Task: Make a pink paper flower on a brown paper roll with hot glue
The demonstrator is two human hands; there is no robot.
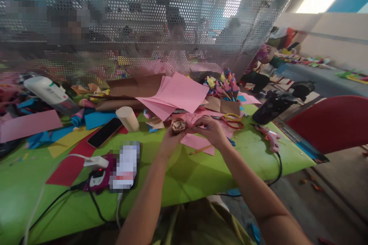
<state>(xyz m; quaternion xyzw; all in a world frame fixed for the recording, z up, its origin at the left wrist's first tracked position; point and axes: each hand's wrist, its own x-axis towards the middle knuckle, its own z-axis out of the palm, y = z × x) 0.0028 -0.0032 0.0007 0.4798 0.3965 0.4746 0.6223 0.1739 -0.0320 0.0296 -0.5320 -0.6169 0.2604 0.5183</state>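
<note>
Over the green table (pixel 184 176), both my hands meet on a small brown paper cone (pixel 178 125) with crumpled paper in its open end. My left hand (pixel 169 139) is closed around the cone from below. My right hand (pixel 211 130) pinches at its right side, where pink paper shows. Under my hands lie a pink paper piece (pixel 197 141) and a pencil (pixel 201 149). A stack of pink sheets (pixel 175 95) lies just behind.
A cream paper roll (pixel 128 118), a black phone (pixel 105 132), a second phone on a charger cable (pixel 123 166), scissors (pixel 232 120) and a pink glue gun (pixel 270 138) surround my hands. Finished paper cones (pixel 222 84) stand at the back. A perforated metal screen (pixel 143 26) walls the table's far side; a red chair (pixel 330 122) stands at the right.
</note>
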